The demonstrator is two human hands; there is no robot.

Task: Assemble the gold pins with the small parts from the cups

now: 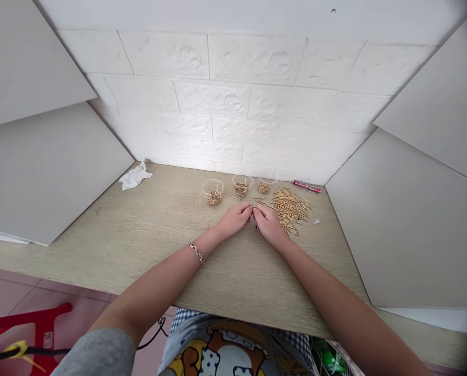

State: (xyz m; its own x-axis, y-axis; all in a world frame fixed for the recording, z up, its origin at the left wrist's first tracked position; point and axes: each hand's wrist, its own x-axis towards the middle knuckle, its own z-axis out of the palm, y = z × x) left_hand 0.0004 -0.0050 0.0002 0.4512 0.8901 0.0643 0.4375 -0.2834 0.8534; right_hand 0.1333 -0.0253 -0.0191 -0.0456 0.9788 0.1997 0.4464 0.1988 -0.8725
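My left hand and my right hand meet fingertip to fingertip over the middle of the table. Both are closed in a pinch, and whatever they hold between them is too small to make out. Just right of my right hand lies a loose pile of thin gold-coloured metal pins. Behind my hands stand three clear plastic cups: a left cup, a middle cup and a right cup, each with small gold-coloured metal pieces in the bottom.
A crumpled white tissue lies at the back left of the wooden table. A red pen-like stick rests near the back right. Grey panels stand at both sides, with a white brick-pattern wall behind. Dark specks are scattered left of the cups.
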